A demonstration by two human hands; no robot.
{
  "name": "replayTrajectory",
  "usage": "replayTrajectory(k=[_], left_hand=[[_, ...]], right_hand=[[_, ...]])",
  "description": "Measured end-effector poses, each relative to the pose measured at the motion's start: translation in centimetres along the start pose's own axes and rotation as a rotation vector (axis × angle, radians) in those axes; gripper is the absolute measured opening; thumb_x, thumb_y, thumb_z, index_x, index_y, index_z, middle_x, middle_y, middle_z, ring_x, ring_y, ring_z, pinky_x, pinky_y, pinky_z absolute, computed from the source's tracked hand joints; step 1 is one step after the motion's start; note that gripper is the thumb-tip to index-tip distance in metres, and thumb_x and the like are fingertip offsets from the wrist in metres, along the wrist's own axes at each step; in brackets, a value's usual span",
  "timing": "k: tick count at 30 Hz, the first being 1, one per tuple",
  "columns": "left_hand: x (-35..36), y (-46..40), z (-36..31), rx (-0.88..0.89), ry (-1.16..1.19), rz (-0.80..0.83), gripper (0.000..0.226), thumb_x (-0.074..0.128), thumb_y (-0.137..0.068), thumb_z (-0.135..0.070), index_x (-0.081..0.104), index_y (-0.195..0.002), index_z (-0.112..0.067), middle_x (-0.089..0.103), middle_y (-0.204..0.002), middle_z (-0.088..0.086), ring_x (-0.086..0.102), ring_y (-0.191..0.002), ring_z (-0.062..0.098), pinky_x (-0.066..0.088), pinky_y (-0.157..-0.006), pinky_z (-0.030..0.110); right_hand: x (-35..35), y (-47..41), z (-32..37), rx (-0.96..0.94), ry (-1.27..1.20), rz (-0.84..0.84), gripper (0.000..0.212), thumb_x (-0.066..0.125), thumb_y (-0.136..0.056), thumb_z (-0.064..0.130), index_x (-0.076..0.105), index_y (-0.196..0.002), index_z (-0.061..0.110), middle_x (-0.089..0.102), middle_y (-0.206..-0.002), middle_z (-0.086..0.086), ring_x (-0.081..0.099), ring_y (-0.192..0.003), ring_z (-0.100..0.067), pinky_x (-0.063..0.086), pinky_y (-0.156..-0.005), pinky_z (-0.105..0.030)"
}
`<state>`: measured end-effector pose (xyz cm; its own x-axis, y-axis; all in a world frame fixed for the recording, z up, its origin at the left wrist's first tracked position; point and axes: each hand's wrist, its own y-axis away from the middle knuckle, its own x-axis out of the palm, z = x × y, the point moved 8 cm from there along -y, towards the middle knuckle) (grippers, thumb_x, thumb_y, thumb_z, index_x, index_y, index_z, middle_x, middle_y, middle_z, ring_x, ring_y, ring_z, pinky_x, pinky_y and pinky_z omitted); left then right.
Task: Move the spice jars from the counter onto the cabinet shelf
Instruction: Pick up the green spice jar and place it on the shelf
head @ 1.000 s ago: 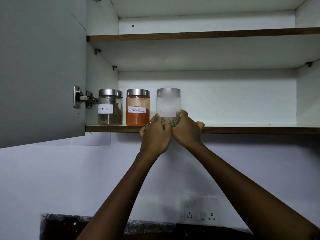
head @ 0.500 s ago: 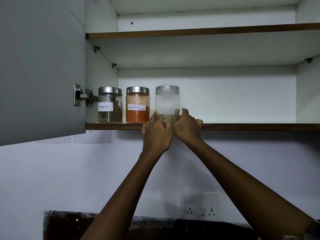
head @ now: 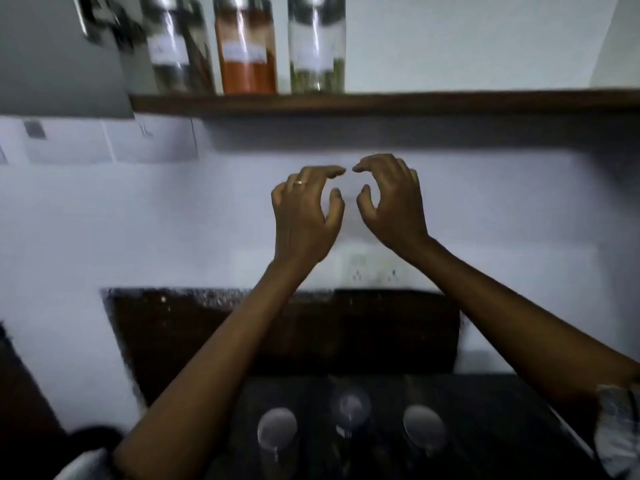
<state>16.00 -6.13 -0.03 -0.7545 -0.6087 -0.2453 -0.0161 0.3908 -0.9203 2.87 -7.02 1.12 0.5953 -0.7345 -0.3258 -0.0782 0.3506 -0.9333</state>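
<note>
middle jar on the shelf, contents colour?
Orange-red powder in the middle jar, best seen in the head view.

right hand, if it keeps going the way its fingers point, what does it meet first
Probably the left hand: the right hand has its curled fingers pointing left at it, fingertips nearly meeting. Both are empty. Depth is unclear, so it might pass in front.
</note>
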Motion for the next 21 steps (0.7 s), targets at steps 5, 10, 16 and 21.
replayTrajectory(k=[5,10,16,21], left_hand=[[3.3,7.0,1.1,-0.164,0.122,0.154,0.027,0.049,-0.089,-0.021,0.062,-0.112,-0.022,0.064,-0.113,-0.006,0.062,-0.098,0.011,0.026,-0.093,0.028],[7.6,14.8,3.0,-0.314,0.166,0.36,0.029,0.051,-0.086,-0.017,0.061,-0.113,-0.021,0.064,-0.112,-0.003,0.062,-0.096,0.014,0.041,-0.095,0.047],[12.9,25.2,4.6,-0.474,0.217,0.609,0.033,0.055,-0.086,-0.015,0.057,-0.119,-0.021,0.059,-0.113,-0.002,0.055,-0.093,0.007,0.044,-0.091,0.042],[17.1,32.8,6.0,-0.642,0.294,0.856,0.046,0.057,-0.087,-0.007,0.047,-0.131,-0.016,0.051,-0.124,0.004,0.055,-0.1,0.017,0.051,-0.086,0.033]], right_hand=[[0.8,8.6,-3.5,0.109,0.08,0.136,0.02,0.051,-0.081,0.005,0.066,-0.094,0.009,0.065,-0.1,-0.007,0.057,-0.099,-0.024,0.037,-0.083,-0.03],[0.9,17.5,-7.1,0.255,0.098,0.275,0.02,0.05,-0.074,0.003,0.065,-0.086,0.006,0.064,-0.09,-0.01,0.057,-0.091,-0.03,0.043,-0.079,-0.04],[1.2,28.1,-10.9,0.463,0.156,0.458,0.021,0.051,-0.075,-0.002,0.066,-0.089,0.004,0.063,-0.092,-0.014,0.055,-0.089,-0.033,0.042,-0.079,-0.044],[2.0,36.3,-14.4,0.685,0.193,0.606,0.028,0.052,-0.082,0.002,0.06,-0.108,0.005,0.06,-0.109,-0.014,0.055,-0.104,-0.03,0.045,-0.092,-0.045]])
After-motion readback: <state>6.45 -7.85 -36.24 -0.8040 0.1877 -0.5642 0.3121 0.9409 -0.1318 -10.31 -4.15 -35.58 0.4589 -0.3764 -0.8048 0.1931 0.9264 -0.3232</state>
